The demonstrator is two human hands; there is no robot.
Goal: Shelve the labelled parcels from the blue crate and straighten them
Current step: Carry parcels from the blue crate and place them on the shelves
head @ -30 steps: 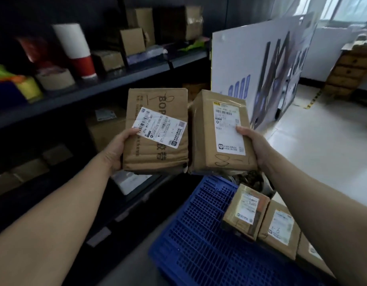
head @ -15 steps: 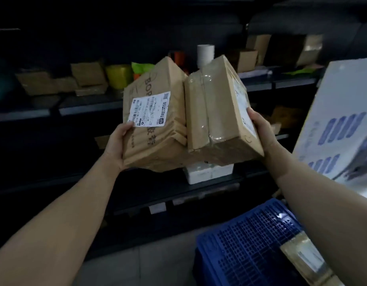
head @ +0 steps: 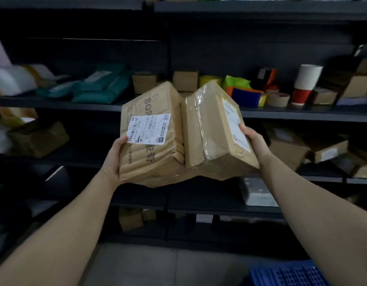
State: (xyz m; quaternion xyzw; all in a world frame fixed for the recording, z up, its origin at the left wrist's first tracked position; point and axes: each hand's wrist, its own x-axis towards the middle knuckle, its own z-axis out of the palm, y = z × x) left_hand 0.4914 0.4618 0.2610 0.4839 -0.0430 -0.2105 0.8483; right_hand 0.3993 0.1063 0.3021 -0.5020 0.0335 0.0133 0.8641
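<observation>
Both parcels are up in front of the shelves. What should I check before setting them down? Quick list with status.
1. Left hand grips the left parcel: ok.
2. Right hand grips the right parcel: ok.
3. The left parcel's label faces the person: ok.
4. Parcels level and square: not ok, both are tilted and lean against each other.
5. Free spot on the shelves behind the parcels: cannot tell, hidden.

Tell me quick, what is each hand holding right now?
Left hand: grips the paper-wrapped parcel at its left edge.
Right hand: grips the taped cardboard parcel at its right side.
</observation>
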